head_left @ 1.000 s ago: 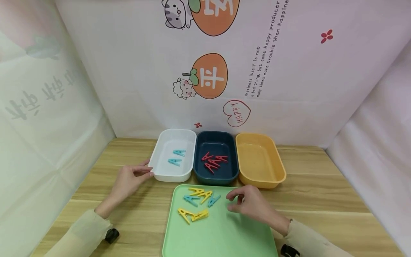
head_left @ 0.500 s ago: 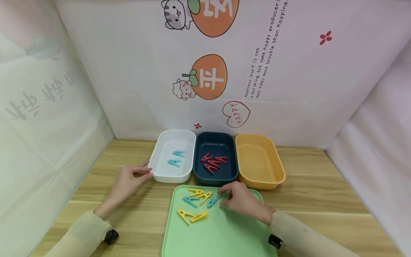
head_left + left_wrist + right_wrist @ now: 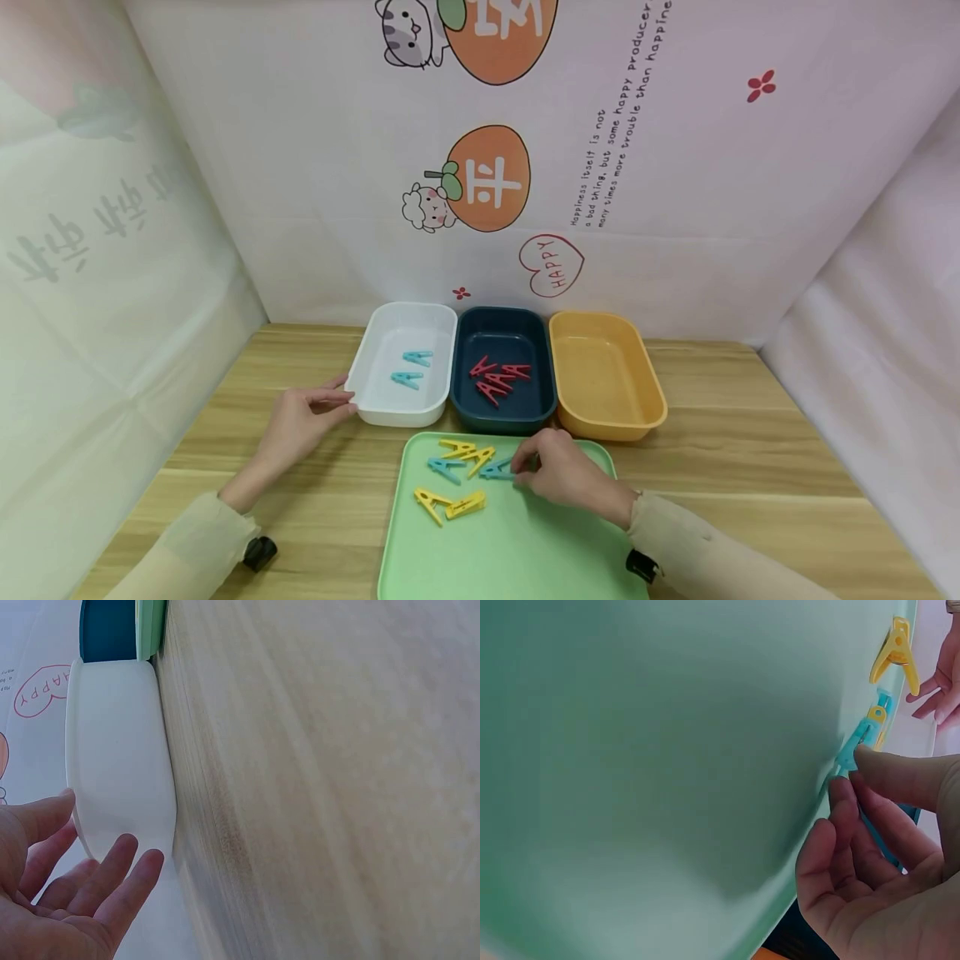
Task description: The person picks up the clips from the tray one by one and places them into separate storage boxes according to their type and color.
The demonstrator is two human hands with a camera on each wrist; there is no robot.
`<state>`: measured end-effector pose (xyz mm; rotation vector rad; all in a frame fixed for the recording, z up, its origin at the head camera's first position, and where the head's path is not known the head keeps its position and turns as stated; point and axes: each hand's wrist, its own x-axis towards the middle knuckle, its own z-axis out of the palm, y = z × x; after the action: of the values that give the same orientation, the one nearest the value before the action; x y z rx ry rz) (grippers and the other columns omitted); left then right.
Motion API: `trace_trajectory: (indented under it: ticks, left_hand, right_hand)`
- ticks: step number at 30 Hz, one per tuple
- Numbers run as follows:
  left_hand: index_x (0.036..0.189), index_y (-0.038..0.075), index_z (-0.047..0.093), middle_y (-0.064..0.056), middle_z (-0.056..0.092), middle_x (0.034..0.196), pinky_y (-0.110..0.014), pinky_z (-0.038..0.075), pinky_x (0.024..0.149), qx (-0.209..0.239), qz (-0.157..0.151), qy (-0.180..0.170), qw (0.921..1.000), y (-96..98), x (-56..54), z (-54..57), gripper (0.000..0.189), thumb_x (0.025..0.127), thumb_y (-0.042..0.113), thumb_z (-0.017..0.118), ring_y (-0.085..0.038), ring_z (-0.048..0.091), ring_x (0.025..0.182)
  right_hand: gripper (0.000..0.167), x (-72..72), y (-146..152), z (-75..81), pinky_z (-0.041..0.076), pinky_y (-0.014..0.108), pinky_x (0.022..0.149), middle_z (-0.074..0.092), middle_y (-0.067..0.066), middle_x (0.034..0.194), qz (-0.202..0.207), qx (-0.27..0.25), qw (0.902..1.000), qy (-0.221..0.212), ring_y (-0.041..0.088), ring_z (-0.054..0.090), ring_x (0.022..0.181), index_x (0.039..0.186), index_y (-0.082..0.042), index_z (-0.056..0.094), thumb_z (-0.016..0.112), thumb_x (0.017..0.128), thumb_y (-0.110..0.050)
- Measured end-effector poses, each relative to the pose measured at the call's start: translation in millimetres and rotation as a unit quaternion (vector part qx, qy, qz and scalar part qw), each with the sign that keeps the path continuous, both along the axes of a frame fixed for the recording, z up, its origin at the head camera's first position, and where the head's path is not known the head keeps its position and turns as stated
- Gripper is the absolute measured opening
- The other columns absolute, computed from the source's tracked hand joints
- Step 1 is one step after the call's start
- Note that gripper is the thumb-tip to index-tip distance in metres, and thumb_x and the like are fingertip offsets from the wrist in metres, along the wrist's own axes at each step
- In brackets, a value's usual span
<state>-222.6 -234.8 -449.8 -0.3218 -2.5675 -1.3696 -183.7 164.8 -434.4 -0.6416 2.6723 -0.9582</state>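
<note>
My right hand (image 3: 566, 471) pinches a light-blue clothespin (image 3: 495, 471) between thumb and fingers, close over the green tray (image 3: 517, 558). In the right wrist view the blue clothespin (image 3: 860, 739) is at the thumb tip, partly hidden by it. Just left of it on the tray lie another blue clothespin (image 3: 447, 468) and several yellow clothespins (image 3: 467, 504). My left hand (image 3: 300, 421) rests with its fingertips at the near left corner of the white box (image 3: 401, 415). In the left wrist view its fingers are loosely spread against the box wall (image 3: 120, 750).
Two blue clothespins (image 3: 407, 380) lie inside the white box. Beside it stands a dark-blue box (image 3: 504, 329) with several red clothespins (image 3: 497, 383), then a yellow box (image 3: 607, 375). A printed cloth (image 3: 675, 275) hangs behind the wooden table (image 3: 750, 467).
My right hand has moved left over the tray and taken hold of a blue clothespin, which has turned to lie more level. The left hand has stayed at the white box.
</note>
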Motion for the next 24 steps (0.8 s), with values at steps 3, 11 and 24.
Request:
trace_trajectory:
  ticks: [3,11,24]
  left_hand:
    - [0.108,-0.001,0.081,-0.017,0.067,0.136,-0.017,0.056,0.077,-0.002,0.0,0.0,1.0,0.0,0.4,0.2,0.02,0.092,0.01,0.085,-0.035,0.073,0.109]
    - [0.108,-0.001,0.081,-0.017,0.066,0.137,-0.017,0.055,0.078,0.0,-0.001,-0.01,1.0,-1.0,2.0,-1.0,0.02,0.092,0.01,0.085,-0.036,0.072,0.112]
    - [0.107,-0.002,0.081,-0.018,0.067,0.136,-0.016,0.055,0.078,-0.007,-0.002,0.003,1.0,-1.4,-1.2,1.0,0.02,0.091,0.011,0.085,-0.035,0.074,0.109]
  right_hand:
    - [0.016,0.1,0,-1.8,0.054,0.034,0.071,0.072,-0.007,0.09,-0.019,0.005,0.9997,0.01,0.015,0.062,0.08,0.095,-0.012,0.081,0.089,0.084,-0.004]
    - [0.034,-2.0,-7,-7.7,0.056,0.046,0.089,0.074,0.0,0.11,-0.022,0.027,0.9993,0.013,0.02,0.065,0.101,0.113,-0.01,0.08,0.092,0.081,-0.009]
    - [0.034,3.6,2,-1.4,0.056,0.044,0.082,0.07,-0.002,0.099,-0.034,0.067,0.997,0.021,0.017,0.061,0.089,0.107,-0.01,0.082,0.093,0.076,-0.004]
